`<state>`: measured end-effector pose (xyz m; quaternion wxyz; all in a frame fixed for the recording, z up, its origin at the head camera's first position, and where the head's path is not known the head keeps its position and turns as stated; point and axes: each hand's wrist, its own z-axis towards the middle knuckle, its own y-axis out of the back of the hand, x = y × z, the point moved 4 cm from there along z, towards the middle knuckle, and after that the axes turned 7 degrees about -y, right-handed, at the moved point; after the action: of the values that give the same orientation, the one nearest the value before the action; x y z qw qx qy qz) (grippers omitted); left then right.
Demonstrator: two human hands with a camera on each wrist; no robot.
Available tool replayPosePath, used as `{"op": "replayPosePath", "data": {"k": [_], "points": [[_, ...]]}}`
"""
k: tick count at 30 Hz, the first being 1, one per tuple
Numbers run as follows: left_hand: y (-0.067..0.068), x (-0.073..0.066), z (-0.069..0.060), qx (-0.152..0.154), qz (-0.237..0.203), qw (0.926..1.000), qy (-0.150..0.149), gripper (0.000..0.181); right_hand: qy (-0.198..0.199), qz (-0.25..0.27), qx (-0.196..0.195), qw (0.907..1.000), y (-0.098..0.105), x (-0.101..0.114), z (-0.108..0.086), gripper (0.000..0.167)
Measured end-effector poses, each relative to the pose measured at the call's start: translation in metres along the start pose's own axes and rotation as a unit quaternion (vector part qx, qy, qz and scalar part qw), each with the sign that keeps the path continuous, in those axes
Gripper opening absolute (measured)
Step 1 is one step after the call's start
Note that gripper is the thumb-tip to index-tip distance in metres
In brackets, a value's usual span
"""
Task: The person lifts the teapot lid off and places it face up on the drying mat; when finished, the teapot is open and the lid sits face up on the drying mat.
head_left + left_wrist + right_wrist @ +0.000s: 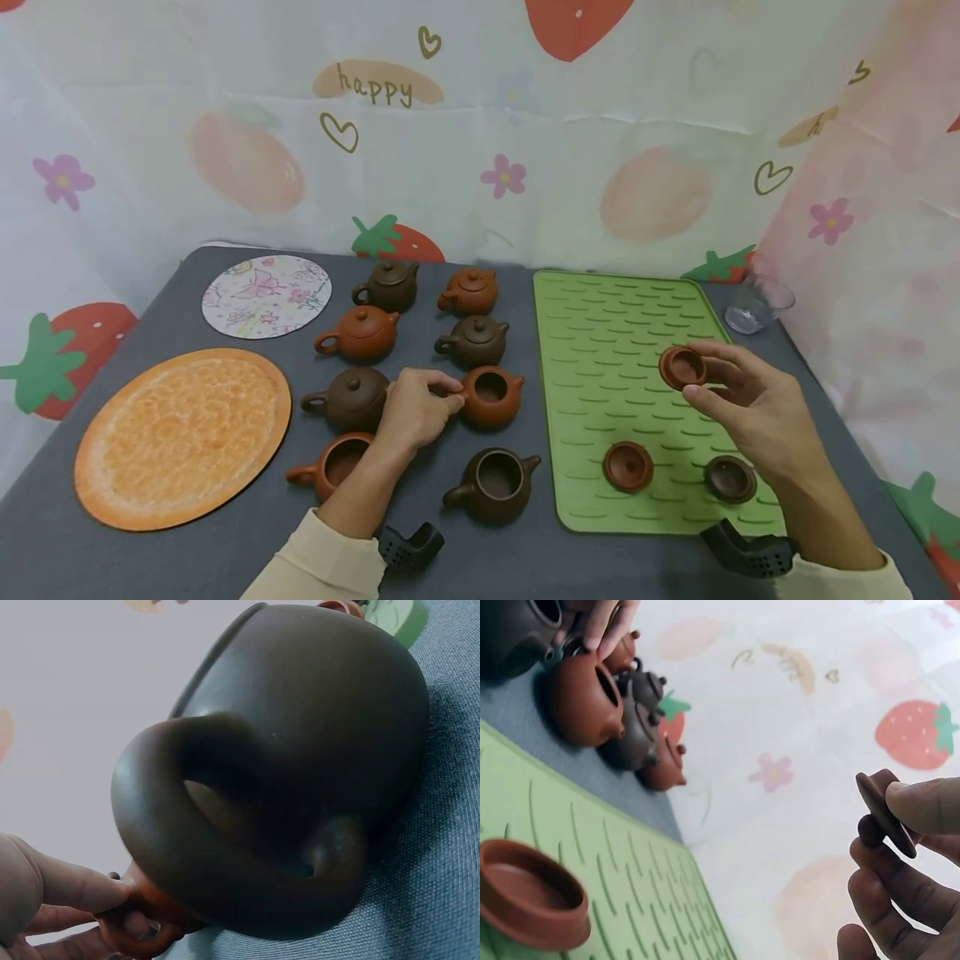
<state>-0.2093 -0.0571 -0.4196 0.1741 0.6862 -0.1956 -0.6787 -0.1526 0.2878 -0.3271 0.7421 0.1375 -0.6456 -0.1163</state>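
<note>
My right hand (757,408) pinches a reddish-brown teapot lid (682,367) above the green mat (622,333); in the right wrist view the lid (885,810) is tilted, its round knob toward the fingers. With thumb and fingers my left hand (420,407) grips the handle of a lidless orange-brown teapot (491,408), which stands on the dark cloth. Two more lids, one reddish (628,466) and one dark brown (730,479), lie upside down on the mat. A dark lidless teapot (498,486) and a partly hidden orange one (337,462) stand nearer me.
Several lidded teapots, among them a dark one (352,400) beside my left hand, stand in two columns. Leftward lie an orange round mat (183,437) and a floral round mat (266,296). A clear glass (753,304) is at the back right corner.
</note>
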Motion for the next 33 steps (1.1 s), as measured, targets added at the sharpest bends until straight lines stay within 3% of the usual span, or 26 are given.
{"op": "replayPosePath", "data": {"k": [8, 12, 19, 26, 33], "points": [[0.001, 0.000, 0.000, -0.003, -0.001, 1.0000, 0.000, 0.004, -0.006, -0.036, 0.012, 0.9993, 0.008, -0.019, 0.003, 0.047], [0.001, 0.000, 0.000, -0.003, -0.001, 1.0000, -0.004, 0.004, -0.028, -0.069, 0.016, 0.9971, 0.011, -0.031, 0.004, 0.046], [0.001, 0.000, 0.001, -0.005, 0.003, 0.9999, -0.008, 0.004, -0.066, -0.113, 0.027, 0.9910, 0.018, -0.053, 0.004, 0.046], [0.000, 0.000, 0.001, -0.004, 0.003, 1.0000, -0.006, 0.004, -0.116, -0.165, 0.030, 0.9790, 0.024, -0.067, 0.003, 0.046], [0.000, 0.001, 0.001, -0.002, 0.003, 1.0000, 0.005, 0.004, -0.135, -0.176, 0.047, 0.9738, 0.024, -0.080, 0.004, 0.049]]}}
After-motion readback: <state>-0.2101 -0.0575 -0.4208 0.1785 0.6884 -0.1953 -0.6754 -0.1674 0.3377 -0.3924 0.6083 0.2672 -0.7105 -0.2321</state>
